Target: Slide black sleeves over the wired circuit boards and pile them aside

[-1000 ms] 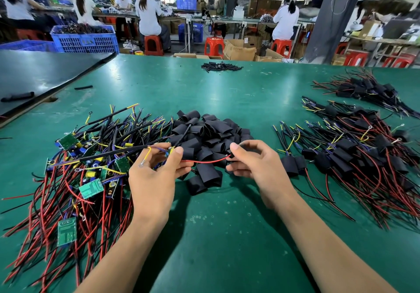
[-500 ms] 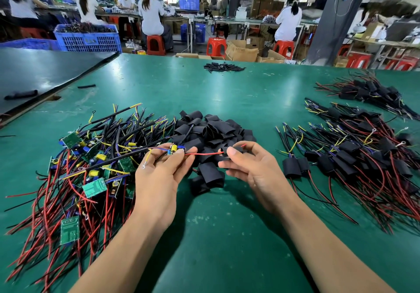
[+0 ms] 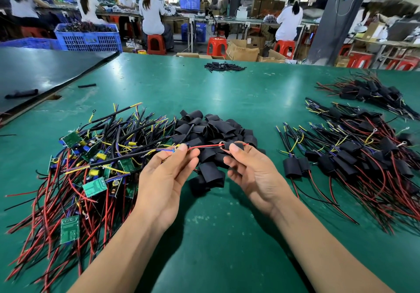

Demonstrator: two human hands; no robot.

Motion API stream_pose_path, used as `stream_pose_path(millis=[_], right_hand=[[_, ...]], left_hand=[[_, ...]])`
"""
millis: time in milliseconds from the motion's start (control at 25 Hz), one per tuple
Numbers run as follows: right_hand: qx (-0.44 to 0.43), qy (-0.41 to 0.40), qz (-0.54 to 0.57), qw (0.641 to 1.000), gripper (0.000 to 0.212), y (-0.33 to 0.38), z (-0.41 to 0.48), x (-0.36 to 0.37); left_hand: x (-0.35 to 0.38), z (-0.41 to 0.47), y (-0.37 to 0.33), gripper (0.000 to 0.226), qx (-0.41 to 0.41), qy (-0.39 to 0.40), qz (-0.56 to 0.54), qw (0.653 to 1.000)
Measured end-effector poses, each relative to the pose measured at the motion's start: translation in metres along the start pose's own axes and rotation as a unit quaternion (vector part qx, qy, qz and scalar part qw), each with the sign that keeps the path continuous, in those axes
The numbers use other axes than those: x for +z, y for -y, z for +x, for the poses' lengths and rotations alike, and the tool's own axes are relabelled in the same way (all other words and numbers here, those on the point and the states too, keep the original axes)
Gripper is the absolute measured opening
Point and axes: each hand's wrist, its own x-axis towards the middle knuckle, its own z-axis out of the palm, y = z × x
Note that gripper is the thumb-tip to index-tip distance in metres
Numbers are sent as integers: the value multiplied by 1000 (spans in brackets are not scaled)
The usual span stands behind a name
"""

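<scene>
A green table filled most of the frame. At its left lay the bare pile, a wide tangle of green circuit boards with red, black and yellow wires. At the right lay the done pile, boards already in black sleeves, their red and black wires trailing toward the lower right; a smaller bunch of the same sat above it near the table's right edge. In the centre was the sleeve heap, loose black tubes stacked between the two piles.

Both hands were raised just in front of that heap, palms facing the camera. The left hand pinched a board between thumb and fingertips; only small blue and yellow parts of it showed, and its black lead ran off left over the bare pile. The right hand pinched a sleeve between thumb and forefinger, the other fingers loosely curled. A red wire stretched from the board to the sleeve and passed through it, its tip poking out on the right.
</scene>
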Motion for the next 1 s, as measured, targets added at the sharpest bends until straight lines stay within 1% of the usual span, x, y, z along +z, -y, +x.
stream_pose_path(millis=[80, 200, 320, 360, 400, 560, 600, 680, 800, 920, 1000], right_hand=[[15, -1, 9, 1000, 45, 1, -1, 1], [36, 3, 21, 999, 41, 1, -1, 0], [48, 30, 12, 998, 25, -2, -2, 0], [42, 34, -7, 999, 22, -4, -3, 2], [30, 32, -28, 999, 24, -6, -4, 4], [-65, -21, -112, 991, 45, -13, -4, 8], [-89, -28, -128, 987, 47, -13, -4, 7], [-124, -30, -138, 982, 43, -13, -4, 6], [-140, -16, -153, 978, 31, -11, -4, 5], [-129, 3, -145, 981, 34, -8, -4, 3], [-113, 19, -133, 984, 28, -8, -3, 2]], left_hand=[[0, 1, -1, 13, -7, -2, -10, 1000], [0, 0, 0, 15, -1, 3, 0, 1000], [1, -3, 1, 16, -1, 16, 8, 1000], [1, -4, 2, 15, -1, 21, 16, 1000], [2, -6, 3, 12, -1, 29, 28, 999], [5, -12, 11, 4, -2, 72, 81, 994], [4, -12, 11, 4, -7, 76, 86, 993], [2, -10, 10, 8, -22, 75, 87, 993], [0, -8, 6, 15, -47, 76, 84, 992], [3, -9, 6, 22, -69, 72, 81, 992], [4, -10, 6, 28, -76, 70, 81, 991]])
